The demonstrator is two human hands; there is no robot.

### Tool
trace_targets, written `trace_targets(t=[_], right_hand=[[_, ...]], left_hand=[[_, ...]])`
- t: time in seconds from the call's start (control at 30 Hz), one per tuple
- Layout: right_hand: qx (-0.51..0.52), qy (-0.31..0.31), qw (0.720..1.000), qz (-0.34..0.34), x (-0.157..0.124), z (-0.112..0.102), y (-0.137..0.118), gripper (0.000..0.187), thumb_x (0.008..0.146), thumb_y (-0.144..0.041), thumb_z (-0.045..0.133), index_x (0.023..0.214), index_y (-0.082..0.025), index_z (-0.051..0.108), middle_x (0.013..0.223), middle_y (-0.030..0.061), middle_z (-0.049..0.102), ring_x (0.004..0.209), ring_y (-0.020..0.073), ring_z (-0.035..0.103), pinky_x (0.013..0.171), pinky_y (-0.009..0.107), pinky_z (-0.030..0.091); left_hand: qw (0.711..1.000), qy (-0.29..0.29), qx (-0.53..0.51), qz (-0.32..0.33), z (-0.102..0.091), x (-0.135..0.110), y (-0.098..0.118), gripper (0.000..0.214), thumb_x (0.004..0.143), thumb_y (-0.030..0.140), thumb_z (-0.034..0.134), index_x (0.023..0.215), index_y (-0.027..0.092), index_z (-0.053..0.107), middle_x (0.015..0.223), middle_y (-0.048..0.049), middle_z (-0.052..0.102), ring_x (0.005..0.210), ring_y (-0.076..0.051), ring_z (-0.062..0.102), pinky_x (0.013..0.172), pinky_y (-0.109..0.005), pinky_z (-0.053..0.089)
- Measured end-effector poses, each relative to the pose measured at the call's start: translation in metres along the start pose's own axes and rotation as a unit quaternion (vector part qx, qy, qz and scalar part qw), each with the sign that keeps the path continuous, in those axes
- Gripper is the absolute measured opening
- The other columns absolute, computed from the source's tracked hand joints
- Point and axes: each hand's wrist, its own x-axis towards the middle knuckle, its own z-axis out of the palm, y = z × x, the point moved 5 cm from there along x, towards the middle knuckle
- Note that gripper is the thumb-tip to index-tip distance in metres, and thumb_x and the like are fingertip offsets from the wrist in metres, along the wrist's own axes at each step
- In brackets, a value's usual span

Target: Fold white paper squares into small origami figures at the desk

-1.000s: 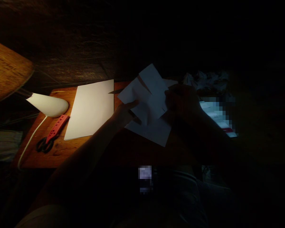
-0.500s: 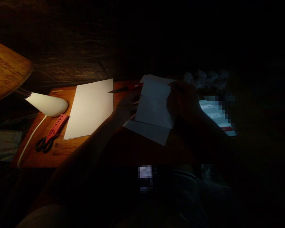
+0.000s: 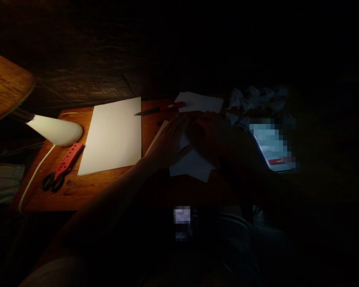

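Note:
A sheet of white paper (image 3: 193, 161) lies on the wooden table under both hands, its lower corners poking out towards me. My left hand (image 3: 174, 131) rests flat on its left part with fingers stretched out. Close beside it, my right hand (image 3: 208, 129) bends over the upper right of the sheet; its fingers are lost in shadow, and so is any grip. Just beyond the hands a knife (image 3: 160, 109) with a red handle points left. Part of its handle overlaps some smaller white papers (image 3: 200, 101).
A stack of white paper (image 3: 112, 137) lies left under a lamp (image 3: 55, 129). Scissors (image 3: 54, 181) with black handles and a red perforated cover sit near its cord. Several folded paper shapes (image 3: 257, 97) stand at the back right, above a lit phone or tablet (image 3: 265, 145).
The paper, held up and tilted before, now lies lower under my hands. My left hand has flattened onto it, and my right hand has moved left and down. More folded shapes show.

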Motion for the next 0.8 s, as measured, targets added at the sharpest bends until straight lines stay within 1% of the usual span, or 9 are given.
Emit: trace_targets(t=[0.1,0.2,0.3,0.37,0.4,0.5,0.57,0.67,0.8], right_hand=[[-0.021,0.014,0.999,-0.022,-0.002,0.004,-0.002,0.031,0.103,-0.025,0.053,0.117,-0.015,0.079,0.123,0.0180,0.071,0.116,0.0358,0.062,0.099,0.050,0.048],[-0.017,0.018,0.999,-0.043,-0.005,0.005,-0.007,0.036,0.106,-0.027,0.049,0.122,-0.016,0.078,0.132,0.0174,0.069,0.121,0.0360,0.060,0.102,0.052,0.047],[-0.006,-0.002,0.998,-0.064,-0.010,0.007,-0.019,0.043,0.107,-0.025,0.043,0.135,-0.012,0.073,0.143,0.0178,0.067,0.128,0.0347,0.060,0.110,0.051,0.046],[0.005,-0.018,0.996,-0.083,-0.014,0.010,-0.027,0.049,0.107,-0.026,0.042,0.146,-0.007,0.064,0.152,0.0198,0.064,0.135,0.0346,0.059,0.119,0.051,0.042],[0.010,-0.022,0.995,-0.094,-0.016,0.013,-0.030,0.053,0.107,-0.026,0.042,0.152,-0.005,0.059,0.158,0.0211,0.059,0.141,0.0347,0.057,0.124,0.052,0.039],[0.013,-0.045,0.992,-0.114,-0.020,0.026,-0.031,0.068,0.108,-0.039,0.044,0.163,-0.001,0.044,0.171,0.0262,0.043,0.158,0.0377,0.043,0.131,0.057,0.032],[0.006,-0.052,0.992,-0.113,-0.021,0.033,-0.026,0.077,0.110,-0.051,0.039,0.165,0.002,0.040,0.174,0.0281,0.037,0.163,0.0397,0.035,0.133,0.059,0.028],[0.004,-0.048,0.993,-0.105,-0.020,0.039,-0.018,0.090,0.109,-0.067,0.028,0.165,0.002,0.041,0.175,0.0287,0.035,0.166,0.0410,0.031,0.134,0.061,0.024],[0.004,-0.051,0.993,-0.106,-0.020,0.039,-0.015,0.103,0.105,-0.079,0.022,0.166,0.001,0.040,0.174,0.0303,0.034,0.166,0.0422,0.029,0.134,0.064,0.022]], left_hand=[[0.997,-0.058,0.034,-0.025,0.012,-0.003,-0.002,0.085,0.104,0.061,0.054,0.166,0.007,0.033,0.172,-0.0298,0.039,0.165,-0.044,0.032,0.133,-0.066,0.031],[0.994,-0.090,0.054,-0.038,0.013,-0.005,0.000,0.081,0.103,0.054,0.058,0.163,0.004,0.037,0.172,-0.0306,0.039,0.165,-0.043,0.033,0.133,-0.064,0.031],[0.992,-0.102,0.067,-0.044,0.008,-0.005,0.006,0.077,0.100,0.038,0.061,0.164,0.004,0.037,0.174,-0.0304,0.036,0.167,-0.043,0.029,0.134,-0.065,0.029],[0.992,-0.093,0.074,-0.051,0.005,-0.005,0.010,0.079,0.096,0.027,0.059,0.166,0.002,0.033,0.174,-0.0308,0.035,0.167,-0.043,0.027,0.134,-0.067,0.026],[0.992,-0.085,0.075,-0.055,0.004,-0.005,0.011,0.080,0.095,0.023,0.057,0.168,0.002,0.031,0.175,-0.0309,0.034,0.168,-0.043,0.026,0.134,-0.067,0.026],[0.993,-0.072,0.072,-0.067,0.004,-0.007,0.012,0.083,0.094,0.021,0.054,0.169,0.002,0.026,0.175,-0.0306,0.032,0.168,-0.043,0.024,0.134,-0.067,0.025],[0.993,-0.074,0.066,-0.066,0.006,-0.008,0.011,0.084,0.094,0.022,0.054,0.170,0.003,0.024,0.176,-0.0305,0.030,0.169,-0.043,0.023,0.134,-0.067,0.026],[0.993,-0.079,0.059,-0.061,0.010,-0.011,0.011,0.083,0.094,0.022,0.051,0.170,0.004,0.023,0.177,-0.0301,0.028,0.169,-0.042,0.020,0.134,-0.068,0.025],[0.993,-0.089,0.049,-0.065,0.016,-0.015,0.011,0.081,0.096,0.024,0.048,0.169,0.003,0.021,0.178,-0.0317,0.025,0.170,-0.043,0.018,0.133,-0.069,0.024]])
